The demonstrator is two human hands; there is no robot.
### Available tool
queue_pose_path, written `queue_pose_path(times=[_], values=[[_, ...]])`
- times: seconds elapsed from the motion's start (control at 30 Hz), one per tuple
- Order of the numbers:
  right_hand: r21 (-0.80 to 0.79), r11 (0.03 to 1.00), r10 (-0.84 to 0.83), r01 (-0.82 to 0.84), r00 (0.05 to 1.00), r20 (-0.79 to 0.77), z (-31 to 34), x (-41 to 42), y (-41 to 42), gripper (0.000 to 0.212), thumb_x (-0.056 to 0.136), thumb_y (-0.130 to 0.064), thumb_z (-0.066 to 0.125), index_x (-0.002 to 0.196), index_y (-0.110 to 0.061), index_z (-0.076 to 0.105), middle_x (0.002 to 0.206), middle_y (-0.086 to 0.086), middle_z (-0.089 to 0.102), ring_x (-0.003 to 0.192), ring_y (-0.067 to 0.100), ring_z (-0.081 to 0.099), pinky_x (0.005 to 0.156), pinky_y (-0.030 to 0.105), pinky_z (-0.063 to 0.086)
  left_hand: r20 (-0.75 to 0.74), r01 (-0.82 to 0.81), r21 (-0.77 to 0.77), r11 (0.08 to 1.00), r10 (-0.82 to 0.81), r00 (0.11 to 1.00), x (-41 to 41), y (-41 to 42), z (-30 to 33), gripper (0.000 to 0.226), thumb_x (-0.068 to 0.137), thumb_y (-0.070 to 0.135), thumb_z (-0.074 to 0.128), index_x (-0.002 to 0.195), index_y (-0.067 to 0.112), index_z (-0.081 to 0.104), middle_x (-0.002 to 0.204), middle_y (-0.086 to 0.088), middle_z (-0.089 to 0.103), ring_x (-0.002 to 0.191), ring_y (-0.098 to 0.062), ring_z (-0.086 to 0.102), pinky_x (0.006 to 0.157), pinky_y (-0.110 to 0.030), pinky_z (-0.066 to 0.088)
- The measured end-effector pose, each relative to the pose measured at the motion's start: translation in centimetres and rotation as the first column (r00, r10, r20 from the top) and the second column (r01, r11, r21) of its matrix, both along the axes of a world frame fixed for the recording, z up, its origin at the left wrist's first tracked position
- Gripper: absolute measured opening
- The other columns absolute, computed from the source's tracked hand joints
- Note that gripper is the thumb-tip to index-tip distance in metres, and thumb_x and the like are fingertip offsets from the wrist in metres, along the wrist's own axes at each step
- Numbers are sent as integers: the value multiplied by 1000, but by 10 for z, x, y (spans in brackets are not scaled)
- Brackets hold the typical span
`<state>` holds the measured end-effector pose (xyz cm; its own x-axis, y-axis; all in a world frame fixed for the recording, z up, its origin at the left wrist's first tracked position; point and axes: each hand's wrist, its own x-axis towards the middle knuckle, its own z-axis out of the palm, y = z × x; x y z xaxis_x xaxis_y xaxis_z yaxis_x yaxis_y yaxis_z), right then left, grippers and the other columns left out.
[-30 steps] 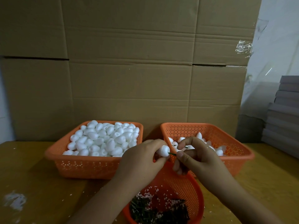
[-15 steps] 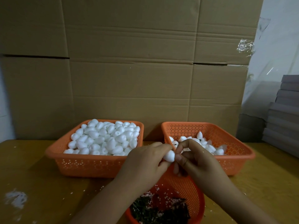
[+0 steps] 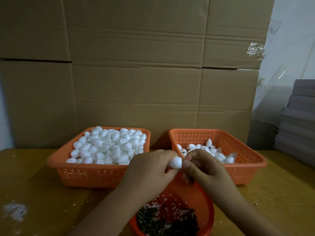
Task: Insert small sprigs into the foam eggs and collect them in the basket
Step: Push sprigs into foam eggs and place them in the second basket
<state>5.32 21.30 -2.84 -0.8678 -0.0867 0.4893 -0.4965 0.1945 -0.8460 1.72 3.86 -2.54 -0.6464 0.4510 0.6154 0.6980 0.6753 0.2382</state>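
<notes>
Round basket (image 3: 207,208) cut off by bottom edge.

the single head view is looking forward and down from above the near edge of the wooden table (image 3: 30,184), facing a cardboard wall (image 3: 136,74) that is standing behind the table. the camera is sitting close over the table: the forearms are entering from the bottom edge, and the round basket (image 3: 196,198) nearest on the table is being cut off by that edge. the wide lens is bending the wall's upper corners. right of the wall, a stack of grey boards (image 3: 300,120) is showing at the frame's side. no second view is sharing the scene.
</notes>
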Motion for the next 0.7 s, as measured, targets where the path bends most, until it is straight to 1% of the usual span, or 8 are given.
queue_pose_path(times=[0.07, 0.13, 0.17, 0.23, 0.33, 0.47, 0.57, 0.7], values=[[3, 999, -38, 38, 999, -14, -3, -1, -1, 18, 81, -25, 65, 87, -7, 65, 66, 3, 65, 62, 13, 58, 61, 26, 47, 8, -28, 15, 999, 28, 1000, -1, -1, 0, 10, 89, 46, 56, 94, 39, 51, 68, 21, 47, 68, 0, 47, 58, -17, 34], [29, 996, -77, 78, 997, -30, -5, -1, -1, 5, 84, -16, 68, 84, -11, 68, 68, -1, 65, 65, 8, 58, 63, 24, 47, 14, -43, 7, 999, 43, 999, -2, -2, -1, 10, 89, 48, 55, 91, 38, 52, 68, 20, 47, 66, 1, 46, 58, -19, 35], [45, 994, -97, 99, 995, -37, -6, -1, -1, 3, 86, -12, 68, 83, -12, 68, 69, -3, 65, 65, 5, 58, 64, 22, 47, 22, -45, 6, 999, 45, 999, -2, -2, -1, 11, 88, 48, 54, 90, 37, 53, 68, 20, 47, 66, 2, 45, 57, -19, 34], [68, 988, -135, 138, 990, -41, -7, -2, -1, 8, 87, -9, 67, 81, -15, 69, 69, -6, 65, 65, 4, 58, 64, 21, 47, 38, -52, -2, 999, 52, 998, -3, -2, -1, 14, 88, 50, 54, 96, 39, 52, 72, 22, 48, 66, 6, 45, 57, -18, 33], [56, 982, -177, 178, 984, -21, -9, -1, -3, 10, 88, -16, 67, 78, -15, 69, 66, -6, 64, 63, 3, 57, 62, 20, 45, 48, -54, -14, 998, 55, 997, -4, -3, 1, 30, 85, 56, 55, 109, 45, 41, 84, 25, 50, 68, 12, 47, 54, -11, 30], [-17, 981, -195, 195, 981, 25, -9, 0, -4, 18, 88, -21, 65, 75, -8, 67, 60, -3, 63, 57, 3, 55, 59, 17, 44, 73, -29, -12, 999, 30, 997, -4, -5, 6, 40, 79, 56, 61, 108, 48, 35, 94, 27, 48, 76, 16, 48, 53, -11, 31], [-53, 975, -212, 214, 976, 37, -7, -1, -4, 25, 89, -23, 62, 71, -5, 65, 57, -1, 62, 54, 4, 54, 57, 17, 44, 89, -2, -34, 999, 5, 996, -3, -5, 7, 43, 77, 56, 63, 108, 49, 35, 101, 27, 47, 78, 14, 49, 55, -11, 29], [-87, 973, -211, 216, 976, 59, -6, -2, -2, 31, 90, -22, 61, 65, -4, 63, 55, 1, 61, 53, 7, 54, 56, 17, 44, 87, 34, -40, 999, -30, 996, -2, -4, 6, 42, 77, 58, 63, 108, 49, 35, 106, 27, 44, 78, 12, 49, 60, -15, 37]])
